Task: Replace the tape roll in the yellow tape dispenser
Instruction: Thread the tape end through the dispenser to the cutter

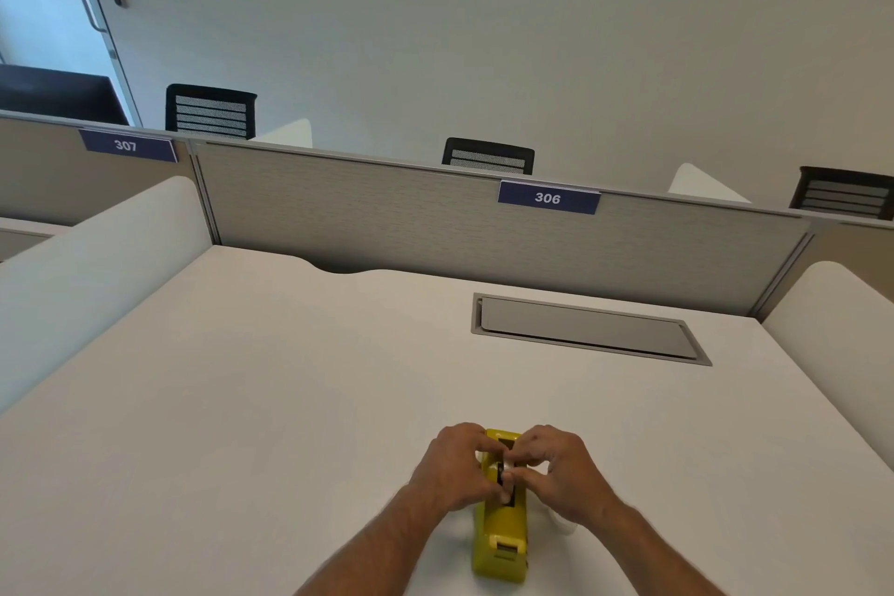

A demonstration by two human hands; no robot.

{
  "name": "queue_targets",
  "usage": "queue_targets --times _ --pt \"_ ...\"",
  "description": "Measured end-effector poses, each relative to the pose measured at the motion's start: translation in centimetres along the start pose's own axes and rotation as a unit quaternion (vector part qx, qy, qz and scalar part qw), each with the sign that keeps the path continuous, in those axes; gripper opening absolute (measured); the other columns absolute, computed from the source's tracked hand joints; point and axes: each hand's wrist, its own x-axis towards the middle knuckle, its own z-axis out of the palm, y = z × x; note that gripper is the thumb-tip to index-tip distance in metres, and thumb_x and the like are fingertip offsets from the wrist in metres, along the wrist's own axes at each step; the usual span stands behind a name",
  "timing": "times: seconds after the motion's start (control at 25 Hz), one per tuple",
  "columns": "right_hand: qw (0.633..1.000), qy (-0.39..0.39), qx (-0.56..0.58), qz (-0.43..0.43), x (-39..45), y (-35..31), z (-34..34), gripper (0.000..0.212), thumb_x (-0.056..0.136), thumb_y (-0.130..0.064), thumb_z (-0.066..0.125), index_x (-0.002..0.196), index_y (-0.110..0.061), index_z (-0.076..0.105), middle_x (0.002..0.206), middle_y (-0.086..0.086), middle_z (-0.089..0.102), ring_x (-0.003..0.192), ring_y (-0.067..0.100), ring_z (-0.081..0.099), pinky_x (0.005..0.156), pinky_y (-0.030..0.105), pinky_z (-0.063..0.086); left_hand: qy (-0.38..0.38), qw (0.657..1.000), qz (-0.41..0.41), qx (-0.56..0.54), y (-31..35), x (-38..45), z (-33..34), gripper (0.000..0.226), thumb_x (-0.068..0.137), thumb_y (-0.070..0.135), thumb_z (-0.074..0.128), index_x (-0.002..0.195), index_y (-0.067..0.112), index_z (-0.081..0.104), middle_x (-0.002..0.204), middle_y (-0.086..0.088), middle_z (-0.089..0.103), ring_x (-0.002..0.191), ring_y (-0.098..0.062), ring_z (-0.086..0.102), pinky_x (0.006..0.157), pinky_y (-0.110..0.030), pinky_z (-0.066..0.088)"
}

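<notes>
Only two things readable here: a blue tag on the desk divider panel says "306". Another blue tag on the next divider over to the left says "307".

I'm in an open-plan office: my white counter faces a grey partition with seat labels 306 and 307, mesh chairs beyond, a glass door.
</notes>
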Motion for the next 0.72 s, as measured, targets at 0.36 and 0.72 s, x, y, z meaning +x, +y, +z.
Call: queue_targets --times 0.36,0.72 --pt "0.999 0.025 -0.033 -0.002 0.1 -0.2 0.7 0.017 0.074 -0.016 0.082 0.083 -0.029 0.078 0.075 -0.009 0.066 0.078 0.01 0.059 0.067 0.033 0.053 -0.007 1.0 -0.021 0.008 0.1 0.4 0.1 0.064 0.06 0.046 0.091 0.12 0.036 0.07 0.132 0.005 0.059 0.109 -0.016 0.059 0.095 -0.037 0.055" --pt "0.993 0.057 -0.097 -0.044 -0.1 -0.4 1.5 0.01 0.076 -0.012 0.076 0.074 -0.021 0.072 0.07 -0.007 0.06 0.073 0.008 0.05 0.059 0.025 0.045 -0.008 1.0 -0.021 0.006 0.1 0.3 0.1 0.061 0.062 0.043 0.091 0.12 0.036 0.071 0.132 0.005 0.059 0.11 -0.017 0.059 0.097 -0.037 0.055"
